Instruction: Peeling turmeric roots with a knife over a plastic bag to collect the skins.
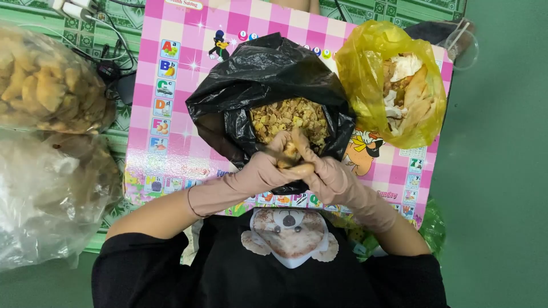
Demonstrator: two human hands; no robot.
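I see a pink checked mat [171, 131] bearing a black bag [257, 85] open on yellowish husks [291, 117], with a yellow bag [365, 74] just beside it. Over the black bag's near rim my gloved left hand [268, 168] and right hand [325, 174] meet, fingers clamped together on a small brown nut [289, 153]
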